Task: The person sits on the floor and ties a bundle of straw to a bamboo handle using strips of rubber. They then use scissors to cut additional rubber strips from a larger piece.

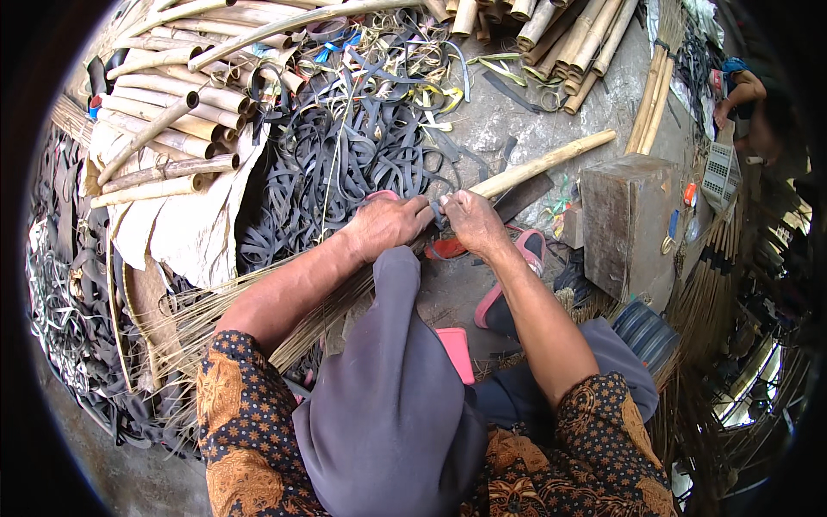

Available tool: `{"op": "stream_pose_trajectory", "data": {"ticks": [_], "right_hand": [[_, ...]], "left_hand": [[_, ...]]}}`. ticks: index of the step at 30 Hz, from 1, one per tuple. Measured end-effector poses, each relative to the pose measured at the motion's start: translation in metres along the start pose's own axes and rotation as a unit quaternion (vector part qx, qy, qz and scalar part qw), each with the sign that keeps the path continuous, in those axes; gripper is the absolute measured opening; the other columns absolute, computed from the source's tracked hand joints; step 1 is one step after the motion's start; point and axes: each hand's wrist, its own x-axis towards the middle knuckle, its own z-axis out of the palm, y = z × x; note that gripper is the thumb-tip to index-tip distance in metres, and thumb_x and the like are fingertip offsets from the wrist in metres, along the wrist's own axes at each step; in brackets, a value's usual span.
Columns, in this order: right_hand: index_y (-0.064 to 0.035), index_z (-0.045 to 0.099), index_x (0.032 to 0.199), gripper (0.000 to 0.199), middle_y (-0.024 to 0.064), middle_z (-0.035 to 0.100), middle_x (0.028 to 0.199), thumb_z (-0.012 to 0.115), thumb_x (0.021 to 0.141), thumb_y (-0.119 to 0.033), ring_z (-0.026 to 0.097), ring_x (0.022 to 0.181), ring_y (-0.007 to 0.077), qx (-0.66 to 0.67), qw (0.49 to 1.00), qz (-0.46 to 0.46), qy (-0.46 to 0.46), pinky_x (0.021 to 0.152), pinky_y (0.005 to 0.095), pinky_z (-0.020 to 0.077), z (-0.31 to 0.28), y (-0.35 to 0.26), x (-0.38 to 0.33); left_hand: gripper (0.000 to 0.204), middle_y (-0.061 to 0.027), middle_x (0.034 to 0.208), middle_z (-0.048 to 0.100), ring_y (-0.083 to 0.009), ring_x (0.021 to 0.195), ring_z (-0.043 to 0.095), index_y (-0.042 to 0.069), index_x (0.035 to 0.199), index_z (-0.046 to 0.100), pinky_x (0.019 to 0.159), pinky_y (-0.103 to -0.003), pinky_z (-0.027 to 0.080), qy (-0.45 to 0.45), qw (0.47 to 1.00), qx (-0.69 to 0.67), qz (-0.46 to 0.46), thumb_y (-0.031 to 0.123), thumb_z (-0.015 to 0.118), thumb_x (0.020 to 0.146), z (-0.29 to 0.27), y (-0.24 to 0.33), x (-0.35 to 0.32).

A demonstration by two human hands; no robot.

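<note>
The left hand (394,226) and right hand (474,222) are pinching a dark strip (438,214); the pole (551,162), nearer the right, is slanting away rightward.

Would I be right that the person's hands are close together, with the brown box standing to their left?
The left hand and right hand are indeed close together, but the head view shows the brown box to their right, not left.
</note>
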Motion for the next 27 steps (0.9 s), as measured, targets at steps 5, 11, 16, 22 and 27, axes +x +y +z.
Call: {"op": "stream_pose_trajectory", "data": {"ticks": [5, 11, 16, 22, 27], "right_hand": [[0.0051, 0.067, 0.094, 0.037, 0.0151, 0.065, 0.074, 0.059, 0.101, -0.03, 0.06, 0.071, 0.0202, -0.002, 1.0, -0.015, 0.003, 0.071, 0.0393, 0.0495, 0.001, -0.002, -0.002], [0.0057, 0.064, 0.095, 0.037, 0.0199, 0.065, 0.077, 0.059, 0.101, -0.03, 0.062, 0.073, 0.0242, -0.026, 0.999, -0.032, 0.012, 0.072, 0.0413, 0.0497, 0.005, -0.006, 0.0], [0.0054, 0.064, 0.094, 0.036, 0.0223, 0.066, 0.079, 0.059, 0.1, -0.03, 0.066, 0.075, 0.0276, -0.059, 0.998, -0.022, 0.023, 0.073, 0.0431, 0.0503, 0.007, -0.011, 0.003], [0.0059, 0.064, 0.093, 0.037, 0.0244, 0.066, 0.078, 0.057, 0.101, -0.03, 0.066, 0.075, 0.033, -0.023, 0.999, -0.024, 0.021, 0.074, 0.0443, 0.0508, 0.005, -0.013, -0.001], [0.0061, 0.064, 0.092, 0.038, 0.0245, 0.066, 0.078, 0.057, 0.101, -0.03, 0.066, 0.075, 0.0317, -0.046, 0.998, -0.026, 0.024, 0.074, 0.0436, 0.0508, 0.004, -0.012, -0.002]], "left_hand": [[0.033, -0.0191, 0.109, 0.059, -0.0411, 0.096, 0.066, 0.002, 0.117, 0.055, 0.083, -0.049, 0.055, 0.018, 0.997, -0.042, -0.057, 0.017, 0.059, 0.089, 0.003, -0.004, 0.008], [0.024, -0.0242, 0.106, 0.061, -0.0472, 0.094, 0.064, 0.002, 0.112, 0.056, 0.082, -0.052, 0.054, 0.108, 0.968, -0.137, -0.18, 0.019, 0.06, 0.096, 0.011, -0.002, 0.016], [0.021, -0.0243, 0.107, 0.064, -0.045, 0.094, 0.065, 0.002, 0.106, 0.06, 0.083, -0.05, 0.054, 0.114, 0.946, -0.207, -0.223, 0.02, 0.062, 0.095, 0.011, -0.006, 0.019], [0.032, -0.0184, 0.107, 0.067, -0.0404, 0.099, 0.066, 0.005, 0.12, 0.066, 0.086, -0.047, 0.054, 0.17, 0.947, -0.244, -0.12, 0.021, 0.067, 0.093, 0.009, 0.004, 0.003], [0.032, -0.0161, 0.112, 0.066, -0.0388, 0.101, 0.067, 0.006, 0.121, 0.066, 0.085, -0.046, 0.055, 0.13, 0.978, -0.149, -0.067, 0.014, 0.066, 0.09, 0.005, 0.002, -0.003]]}}
